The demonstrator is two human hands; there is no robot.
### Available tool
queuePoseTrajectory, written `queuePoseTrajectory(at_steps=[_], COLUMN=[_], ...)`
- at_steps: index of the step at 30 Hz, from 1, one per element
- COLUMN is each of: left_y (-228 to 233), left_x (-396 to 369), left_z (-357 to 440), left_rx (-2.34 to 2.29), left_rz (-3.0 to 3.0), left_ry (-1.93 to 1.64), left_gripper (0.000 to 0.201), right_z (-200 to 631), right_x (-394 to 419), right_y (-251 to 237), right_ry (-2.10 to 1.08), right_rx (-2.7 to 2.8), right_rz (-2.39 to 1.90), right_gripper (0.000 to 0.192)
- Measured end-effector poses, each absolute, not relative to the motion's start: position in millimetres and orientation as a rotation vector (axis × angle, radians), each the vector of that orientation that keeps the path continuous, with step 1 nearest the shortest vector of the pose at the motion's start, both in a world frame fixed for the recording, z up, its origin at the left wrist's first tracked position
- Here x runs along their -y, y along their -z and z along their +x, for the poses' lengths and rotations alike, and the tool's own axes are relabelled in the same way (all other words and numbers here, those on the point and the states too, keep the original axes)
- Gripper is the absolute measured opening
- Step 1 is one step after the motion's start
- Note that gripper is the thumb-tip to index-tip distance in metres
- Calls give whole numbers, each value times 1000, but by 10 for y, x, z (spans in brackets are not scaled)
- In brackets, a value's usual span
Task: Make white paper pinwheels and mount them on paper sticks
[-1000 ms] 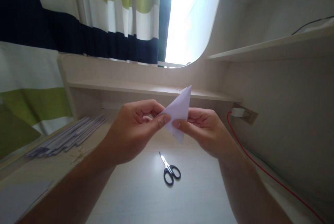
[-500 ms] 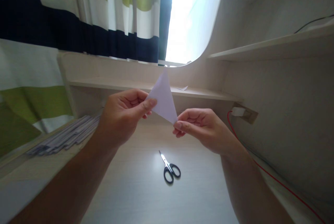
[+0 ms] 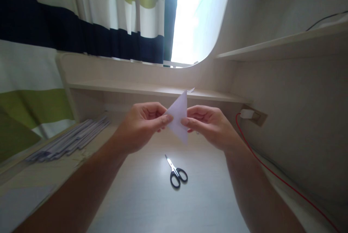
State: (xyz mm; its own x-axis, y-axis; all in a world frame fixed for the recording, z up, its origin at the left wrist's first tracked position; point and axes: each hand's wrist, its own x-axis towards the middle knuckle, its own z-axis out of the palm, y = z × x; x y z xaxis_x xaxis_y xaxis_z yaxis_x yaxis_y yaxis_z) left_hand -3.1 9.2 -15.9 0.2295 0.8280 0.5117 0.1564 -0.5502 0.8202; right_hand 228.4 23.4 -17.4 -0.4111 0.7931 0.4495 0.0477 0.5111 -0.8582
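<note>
A white folded paper triangle [image 3: 178, 111] is held up above the desk, its long edge standing nearly upright on the right. My left hand [image 3: 148, 126] pinches its left corner, thumb in front and fingers behind. My right hand [image 3: 208, 126] grips the right edge near its middle, the thumb lying on the front face. The fingers behind the paper are partly hidden. Below the paper, a pair of scissors [image 3: 175, 173] with black handles lies on the desk, tips pointing away from me.
At the left lies a stack of folded paper strips [image 3: 72, 138], with a paper sheet [image 3: 25, 200] nearer me. A small paper piece [image 3: 191, 90] rests on the back shelf [image 3: 130, 88]. A white plug [image 3: 247, 113] with a red cable [image 3: 285, 186] is at the right wall.
The paper triangle has turned and come lower, to the right. My right hand has shifted its grip from the bottom corner to the right edge. My left hand has moved right.
</note>
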Motion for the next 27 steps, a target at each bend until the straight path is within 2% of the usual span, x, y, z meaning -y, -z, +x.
queuePoseTrajectory(at_steps=[4,7,13,16,27], left_y=[234,440,1384,1754,1890], left_x=[-93,-90,45,162,216], left_z=[58,57,32,56,36], left_rx=[-912,-966,-1114,-1126,-1131], left_rz=[1844,1775,1488,1429,1486], left_ry=[-1272,-1193,-995,-925,-837], left_gripper=[22,26,36,39,42], right_z=[2240,2219,2124,2131,2155], right_x=[-299,-329,-163,-41,73], right_y=[255,495,1525,1887,1935], right_ry=[-1020,-1159,-1550,-1677,-1753], right_rx=[1773,1717,1570,1535,1424], right_rz=[-694,-753,-934,-988,-915], right_gripper=[30,32,40,44,29])
